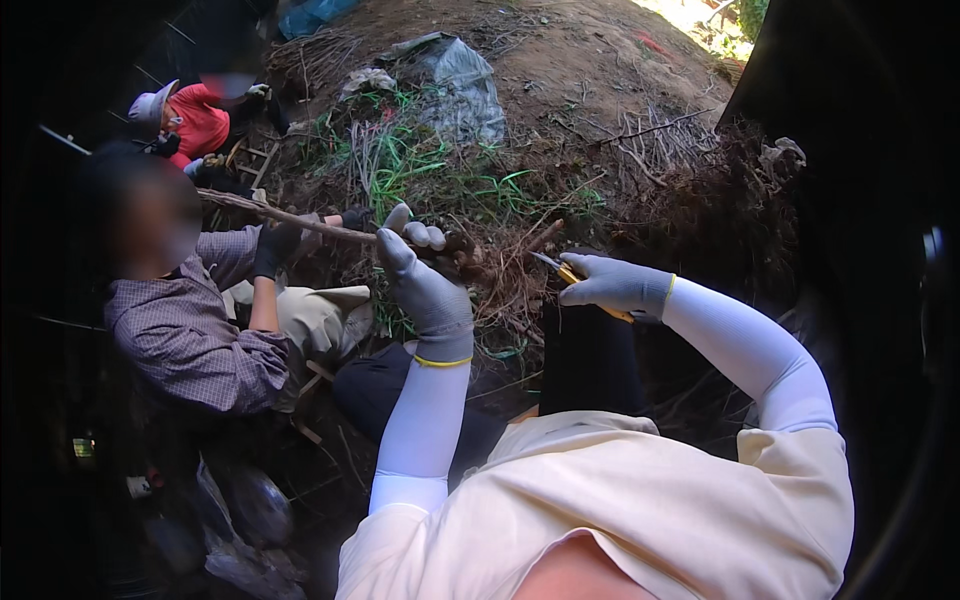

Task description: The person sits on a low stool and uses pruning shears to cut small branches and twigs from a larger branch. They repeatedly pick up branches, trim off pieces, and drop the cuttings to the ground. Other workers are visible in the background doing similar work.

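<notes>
My left hand (431, 281), in a grey glove, is raised beside a long woody stem (300, 222) with a tangle of roots (510, 274) at its near end. Its fingers curl at the root end, where the stem passes behind the palm. In my right hand (619, 283), also gloved in grey, are pruning shears with yellow handles (571, 276). Their metal tip points left towards the roots, a short way apart from them. Whether the blades are parted is too small to tell. The stem runs left past the dark-gloved hands of a co-worker.
At left sits a co-worker in a checked shirt (187, 337); beyond is another person in red (201, 124). Ahead lie green grass (405, 161), a plastic sheet (463, 90) and bundled roots (667, 150). Clear plastic bags (251, 517) lie lower left, near a small wooden frame (259, 161) further up.
</notes>
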`<state>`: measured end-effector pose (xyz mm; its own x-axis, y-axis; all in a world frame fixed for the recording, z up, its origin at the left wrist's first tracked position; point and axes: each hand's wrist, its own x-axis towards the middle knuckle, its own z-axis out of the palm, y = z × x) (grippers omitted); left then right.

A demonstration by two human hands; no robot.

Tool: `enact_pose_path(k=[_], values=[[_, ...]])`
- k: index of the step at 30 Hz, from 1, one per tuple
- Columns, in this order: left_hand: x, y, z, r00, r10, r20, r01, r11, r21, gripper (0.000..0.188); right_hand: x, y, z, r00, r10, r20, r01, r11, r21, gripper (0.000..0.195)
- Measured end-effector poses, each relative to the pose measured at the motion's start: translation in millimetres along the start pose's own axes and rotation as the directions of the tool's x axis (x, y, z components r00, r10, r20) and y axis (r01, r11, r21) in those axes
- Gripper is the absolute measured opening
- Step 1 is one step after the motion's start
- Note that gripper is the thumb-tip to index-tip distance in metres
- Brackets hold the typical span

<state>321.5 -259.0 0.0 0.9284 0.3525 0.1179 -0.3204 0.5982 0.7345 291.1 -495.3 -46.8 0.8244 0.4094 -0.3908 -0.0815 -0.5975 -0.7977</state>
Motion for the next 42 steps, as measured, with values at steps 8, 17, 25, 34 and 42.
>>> enact_pose_path(k=[8, 17, 25, 34, 42], values=[[7, -6, 23, 0.993, -0.120, 0.010, 0.119, 0.991, 0.068, 0.034, 8, -11, -5, 0.989, 0.129, 0.068, -0.136, 0.984, 0.117, 0.061], [36, -46, 38, 0.994, -0.105, 0.037, 0.102, 0.992, 0.078, 0.036, 25, 17, -6, 0.991, 0.103, -0.089, -0.108, 0.992, -0.064, 0.038], [129, -70, 13, 0.962, -0.271, 0.014, 0.271, 0.962, 0.043, 0.038, 62, 6, -8, 0.977, 0.159, -0.145, -0.169, 0.983, -0.065, 0.042], [163, -85, -18, 0.916, -0.381, -0.129, 0.378, 0.925, -0.043, 0.040, 68, 38, 1, 0.959, 0.151, -0.239, -0.035, 0.902, 0.430, 0.025], [152, -48, 4, 0.940, -0.330, 0.083, 0.330, 0.944, 0.016, 0.031, 17, 63, 40, 0.815, 0.137, -0.563, 0.361, 0.640, 0.679, 0.042]])
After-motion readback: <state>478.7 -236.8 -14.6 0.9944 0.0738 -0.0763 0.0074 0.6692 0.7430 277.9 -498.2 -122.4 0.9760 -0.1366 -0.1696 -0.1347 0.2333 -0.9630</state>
